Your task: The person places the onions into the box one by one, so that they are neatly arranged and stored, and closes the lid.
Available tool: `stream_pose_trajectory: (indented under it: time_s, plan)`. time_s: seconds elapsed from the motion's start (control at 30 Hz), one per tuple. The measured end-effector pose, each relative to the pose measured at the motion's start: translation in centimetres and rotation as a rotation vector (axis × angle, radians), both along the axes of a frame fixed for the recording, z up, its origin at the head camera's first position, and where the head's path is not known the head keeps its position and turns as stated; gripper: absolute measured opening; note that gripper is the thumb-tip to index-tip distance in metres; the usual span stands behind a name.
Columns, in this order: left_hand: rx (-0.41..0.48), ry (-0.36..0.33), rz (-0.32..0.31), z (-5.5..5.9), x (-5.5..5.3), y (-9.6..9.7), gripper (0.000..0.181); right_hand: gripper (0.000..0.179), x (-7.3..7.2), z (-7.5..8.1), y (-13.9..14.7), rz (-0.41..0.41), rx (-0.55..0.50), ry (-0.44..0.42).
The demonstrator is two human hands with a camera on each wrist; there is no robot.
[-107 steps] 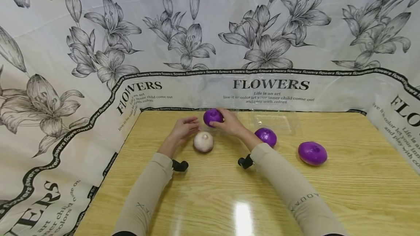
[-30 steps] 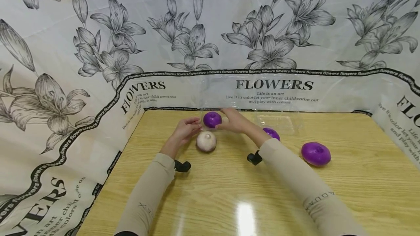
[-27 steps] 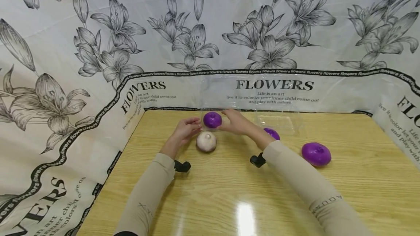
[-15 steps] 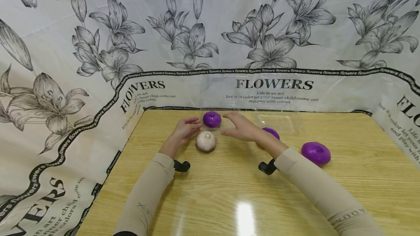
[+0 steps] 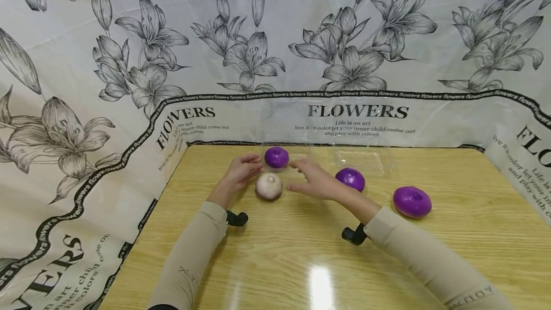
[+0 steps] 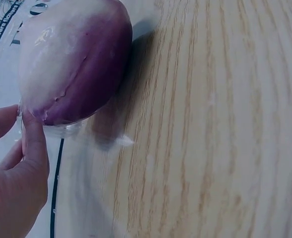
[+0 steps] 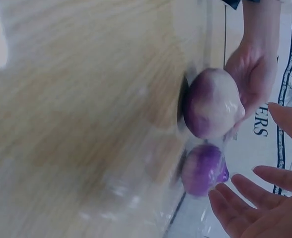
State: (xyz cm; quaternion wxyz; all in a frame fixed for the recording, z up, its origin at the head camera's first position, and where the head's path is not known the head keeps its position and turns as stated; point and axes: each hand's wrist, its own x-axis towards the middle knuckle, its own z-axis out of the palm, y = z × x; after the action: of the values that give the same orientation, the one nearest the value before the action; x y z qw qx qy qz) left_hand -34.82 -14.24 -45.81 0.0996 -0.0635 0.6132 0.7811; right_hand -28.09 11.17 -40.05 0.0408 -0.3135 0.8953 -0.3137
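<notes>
My left hand [image 5: 243,171] pinches the edge of a clear plastic box [image 5: 298,152] between thumb and finger, as the left wrist view shows. Inside the box, at its left, sits a purple onion-like bulb [image 5: 277,157]. A white-and-purple bulb [image 5: 269,186], like a turnip, stands on the table just in front of the box, close to the left fingers. To its right my right hand [image 5: 318,181] is held with spread, slightly bent fingers and nothing in them. In the right wrist view a gap separates these fingers [image 7: 245,198] from the turnip-like bulb.
Another clear plastic box [image 5: 363,160] lies open at the back. A purple bulb [image 5: 350,179] rests in front of it, beside my right wrist, and another purple bulb [image 5: 412,201] lies farther right. A flower-printed cloth [image 5: 357,118] hangs behind the wooden table [image 5: 275,262].
My right hand has let go of the purple bulb in the left box and drawn back toward me and right, near the turnip-like bulb. The left hand stays at the box edge.
</notes>
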Motion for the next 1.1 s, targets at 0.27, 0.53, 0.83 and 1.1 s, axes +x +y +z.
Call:
stream_pose_trajectory:
  time_s: [0.27, 0.53, 0.83, 1.1]
  plan:
    - [0.006, -0.001, -0.003, 0.1, 0.0, -0.1, 0.046, 0.067, 0.4, -1.8, -1.3, -0.024, -0.083, -0.064]
    - [-0.007, 0.007, -0.010, 0.1, 0.1, -0.1, 0.047, 0.067, 0.2, -3.5, -2.4, -0.052, -0.132, -0.096]
    - [-0.027, 0.008, -0.016, 0.0, 0.0, -0.1, 0.047, 0.071, -0.2, -4.4, -4.0, -0.091, -0.175, -0.093]
    - [-0.030, 0.008, -0.025, 0.1, 0.1, -0.2, 0.047, 0.065, -0.4, -5.3, -5.4, -0.117, -0.230, -0.112]
